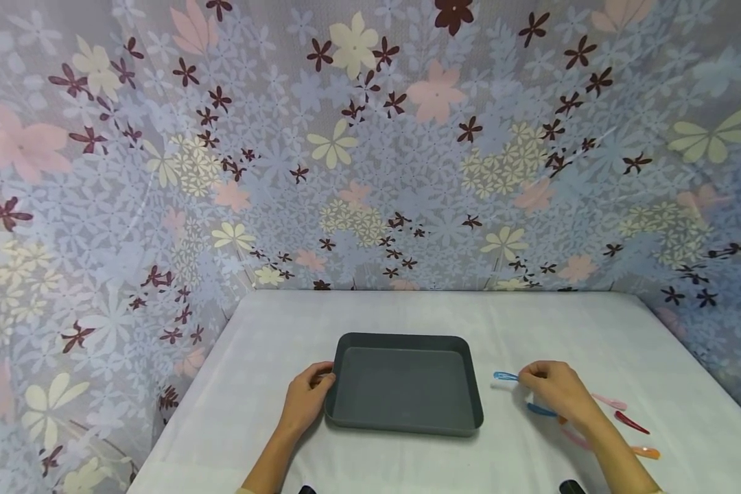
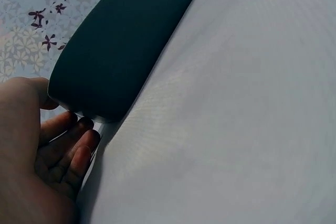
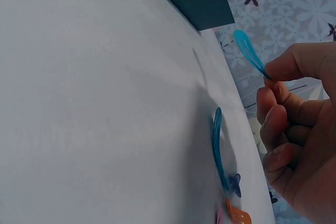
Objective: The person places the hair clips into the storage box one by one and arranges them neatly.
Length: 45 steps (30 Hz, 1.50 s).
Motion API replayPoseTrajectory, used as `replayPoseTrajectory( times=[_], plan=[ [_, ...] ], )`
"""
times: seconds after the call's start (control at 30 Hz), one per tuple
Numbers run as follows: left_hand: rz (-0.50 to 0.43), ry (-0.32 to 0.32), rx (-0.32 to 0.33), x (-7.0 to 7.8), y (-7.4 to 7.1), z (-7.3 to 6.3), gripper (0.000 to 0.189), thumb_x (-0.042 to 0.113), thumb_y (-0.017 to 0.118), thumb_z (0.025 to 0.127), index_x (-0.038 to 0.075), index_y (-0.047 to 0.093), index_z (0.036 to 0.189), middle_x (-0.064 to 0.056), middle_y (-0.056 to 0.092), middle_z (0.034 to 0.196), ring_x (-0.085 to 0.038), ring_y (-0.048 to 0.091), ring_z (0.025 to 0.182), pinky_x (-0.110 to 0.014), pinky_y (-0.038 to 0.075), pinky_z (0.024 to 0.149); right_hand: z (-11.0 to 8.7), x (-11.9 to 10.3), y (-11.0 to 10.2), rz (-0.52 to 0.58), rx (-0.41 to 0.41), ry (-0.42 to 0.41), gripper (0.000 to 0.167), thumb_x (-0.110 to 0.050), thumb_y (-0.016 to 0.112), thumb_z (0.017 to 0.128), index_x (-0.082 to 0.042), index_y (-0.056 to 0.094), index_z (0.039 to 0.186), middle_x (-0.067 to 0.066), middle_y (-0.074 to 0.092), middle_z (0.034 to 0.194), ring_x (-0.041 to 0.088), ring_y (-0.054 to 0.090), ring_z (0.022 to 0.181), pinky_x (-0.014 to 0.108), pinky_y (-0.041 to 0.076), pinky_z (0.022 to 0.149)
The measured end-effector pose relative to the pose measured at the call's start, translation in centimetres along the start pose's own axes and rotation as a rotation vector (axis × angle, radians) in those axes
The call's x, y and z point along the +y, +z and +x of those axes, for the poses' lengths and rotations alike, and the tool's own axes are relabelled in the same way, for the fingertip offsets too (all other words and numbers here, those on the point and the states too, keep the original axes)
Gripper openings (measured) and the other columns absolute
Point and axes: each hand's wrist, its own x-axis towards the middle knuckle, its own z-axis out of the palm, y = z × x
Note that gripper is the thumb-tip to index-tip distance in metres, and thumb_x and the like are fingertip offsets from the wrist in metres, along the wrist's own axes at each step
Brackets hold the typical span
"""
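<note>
My left hand [image 1: 307, 398] holds the left side of a dark grey rectangular tray [image 1: 404, 434]. In the left wrist view, the thumb is at the tray's rim and the bent fingers lie against its outer end wall. To the right of the tray, my right hand [image 1: 552, 387] pinches a light blue hair clip [image 3: 247, 50] between thumb and fingertips. The clip's rounded end points toward the tray, raised over the cloth. Below that hand lies a darker blue hair clip [image 1: 540, 409], partly covered by the hand in the head view.
Around the right forearm lie more hair clips: a pink one [image 1: 610, 402], a red one [image 1: 632, 422], an orange one [image 1: 646, 452] and another pink one [image 1: 575, 439]. A white cloth [image 1: 272, 322] covers the table. Flowered fabric [image 1: 370, 171] hangs behind and at both sides.
</note>
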Motion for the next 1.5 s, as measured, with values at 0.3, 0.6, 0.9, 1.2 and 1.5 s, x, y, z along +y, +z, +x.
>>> replayPoseTrajectory(
  times=[0.3, 0.6, 0.9, 1.2, 1.5],
  plan=[
    [0.006, 0.009, -0.003, -0.2, 0.1, -0.1, 0.027, 0.030, 0.059, 0.091, 0.022, 0.065, 0.116, 0.002, 0.068, 0.113, -0.012, 0.064, 0.096, -0.035, 0.048, 0.086, 0.0, -0.6, -0.1, -0.012, -0.009, -0.026, 0.033, -0.032, 0.056, 0.089, -0.007, 0.067, 0.105, 0.014, 0.064, 0.103, 0.023, 0.056, 0.085, 0.034, 0.048, 0.045],
    [0.007, 0.023, 0.002, -0.2, 0.1, -0.1, 0.027, 0.029, 0.059, 0.091, 0.021, 0.066, 0.116, 0.002, 0.069, 0.111, -0.012, 0.065, 0.095, -0.034, 0.048, 0.085, 0.1, -1.7, -0.2, -0.039, -0.005, -0.103, 0.032, -0.036, 0.057, 0.090, -0.009, 0.068, 0.103, 0.007, 0.067, 0.101, 0.019, 0.056, 0.089, 0.036, 0.047, 0.074],
    [0.009, 0.017, -0.003, -0.2, 0.1, -0.2, 0.028, 0.030, 0.059, 0.091, 0.021, 0.065, 0.117, 0.002, 0.069, 0.111, -0.012, 0.064, 0.094, -0.033, 0.048, 0.085, 0.1, -3.3, 0.1, -0.015, 0.001, -0.108, 0.029, -0.032, 0.059, 0.088, -0.007, 0.068, 0.101, 0.005, 0.067, 0.096, 0.017, 0.055, 0.084, 0.031, 0.044, 0.071],
    [0.013, 0.014, -0.001, -0.1, 0.1, 0.0, 0.027, 0.031, 0.059, 0.091, 0.022, 0.066, 0.116, 0.003, 0.069, 0.110, -0.011, 0.063, 0.094, -0.032, 0.048, 0.085, 0.7, -5.1, 0.9, -0.005, 0.022, -0.183, 0.020, -0.026, 0.060, 0.086, -0.010, 0.069, 0.094, 0.002, 0.067, 0.087, 0.015, 0.053, 0.076, 0.029, 0.041, 0.065],
    [0.013, 0.024, -0.002, -0.2, 0.1, -0.1, 0.027, 0.030, 0.058, 0.092, 0.020, 0.066, 0.116, 0.002, 0.069, 0.109, -0.011, 0.064, 0.094, -0.031, 0.049, 0.083, 1.2, -6.6, 2.3, 0.001, -0.011, -0.218, 0.018, -0.024, 0.060, 0.087, -0.009, 0.070, 0.093, 0.001, 0.066, 0.083, 0.015, 0.054, 0.073, 0.029, 0.042, 0.061]
  ],
)
